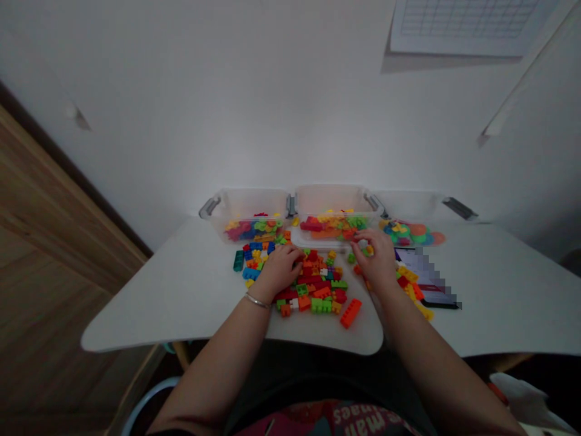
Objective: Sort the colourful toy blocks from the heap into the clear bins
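Note:
My left hand rests over the left part of a pile of toy building bricks. Its fingers are curled down among the bricks, and whatever they grip is hidden. My right hand is just in front of the middle clear plastic box. Its thumb and index finger are bent together in a pinch; anything between them is too small to make out. Near me, a long orange brick lies apart from the pile. A dark teal brick lies at the pile's left edge.
A left box holds mixed coloured pieces. In the right box are round pieces. A tablet or phone lies right of my right forearm, with yellow and red bricks beside it. The white table meets a wall behind.

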A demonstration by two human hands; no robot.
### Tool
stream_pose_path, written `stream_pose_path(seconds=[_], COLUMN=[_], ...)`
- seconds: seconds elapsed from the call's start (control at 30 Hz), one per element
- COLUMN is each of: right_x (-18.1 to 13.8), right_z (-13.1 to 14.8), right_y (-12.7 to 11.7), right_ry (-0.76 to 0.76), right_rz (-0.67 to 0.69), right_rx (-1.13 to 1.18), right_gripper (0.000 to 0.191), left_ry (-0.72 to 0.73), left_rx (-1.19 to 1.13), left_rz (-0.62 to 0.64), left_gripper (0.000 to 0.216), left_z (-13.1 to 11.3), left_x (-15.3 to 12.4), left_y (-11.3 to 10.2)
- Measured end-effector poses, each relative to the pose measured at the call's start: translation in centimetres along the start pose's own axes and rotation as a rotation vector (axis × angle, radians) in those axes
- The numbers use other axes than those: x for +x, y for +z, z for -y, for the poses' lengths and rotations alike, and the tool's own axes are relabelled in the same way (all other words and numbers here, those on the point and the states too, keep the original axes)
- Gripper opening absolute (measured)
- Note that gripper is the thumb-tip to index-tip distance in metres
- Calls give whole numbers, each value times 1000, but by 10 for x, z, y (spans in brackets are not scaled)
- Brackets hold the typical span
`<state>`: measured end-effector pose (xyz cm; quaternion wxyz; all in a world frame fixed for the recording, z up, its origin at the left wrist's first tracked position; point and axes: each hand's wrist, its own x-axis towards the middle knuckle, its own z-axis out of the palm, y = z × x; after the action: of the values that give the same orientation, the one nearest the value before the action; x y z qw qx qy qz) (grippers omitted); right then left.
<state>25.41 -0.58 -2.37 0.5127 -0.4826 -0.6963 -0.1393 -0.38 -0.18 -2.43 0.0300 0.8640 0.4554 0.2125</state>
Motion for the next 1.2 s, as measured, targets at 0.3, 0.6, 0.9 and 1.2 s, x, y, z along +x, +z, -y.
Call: stream_pose_path(seconds=[0.3,0.6,0.9,1.2], right_x=[45,44,44,2], right_z=[-8,-20,-19,5], right_y=[8,25,6,3], right_ry=[226,160,39,-58], right_rz=[-251,-58,59,324], right_rx=[-7,-68,-101,-51], right_gripper=[17,27,38,25], left_ry=[-13,-6,-7,-1], left_rx=[-4,-10,1,2], left_rz=[15,-4,9,5], left_gripper=[22,21,21,21], left_z=[1,1,1,1], left_x=[0,0,0,0], left_y=[-1,0,0,0])
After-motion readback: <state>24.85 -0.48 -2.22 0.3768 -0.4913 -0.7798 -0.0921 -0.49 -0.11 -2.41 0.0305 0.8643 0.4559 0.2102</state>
